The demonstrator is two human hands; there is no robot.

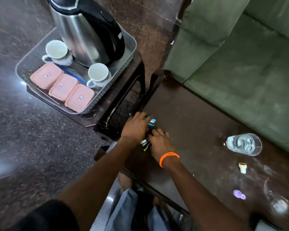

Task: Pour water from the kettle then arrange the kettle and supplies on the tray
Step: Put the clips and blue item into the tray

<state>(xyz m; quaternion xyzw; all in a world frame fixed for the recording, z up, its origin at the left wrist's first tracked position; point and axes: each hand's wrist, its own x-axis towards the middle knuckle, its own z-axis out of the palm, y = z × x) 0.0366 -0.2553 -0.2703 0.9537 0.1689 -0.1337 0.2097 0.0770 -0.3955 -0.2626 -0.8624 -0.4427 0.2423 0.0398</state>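
A steel kettle (83,34) with a black handle stands on a clear tray (22,64) at upper left. Two white cups (57,52) (98,75) and three pink lidded boxes (63,87) share the tray. On the dark table (190,117) both hands meet over a small pile of sachets (151,125). My left hand (135,127) covers the pile from the left with fingers curled on it. My right hand (159,141), with an orange band at the wrist, presses the sachets from the right. A glass of water (244,144) stands at the right on the table.
A green sofa (240,55) runs along the table's far side. A small white cap (242,167), a purple object (238,195) and a second clear glass (277,202) lie on the table's right end. The tray sits on a dark stool (123,90) beside the table, over a speckled floor.
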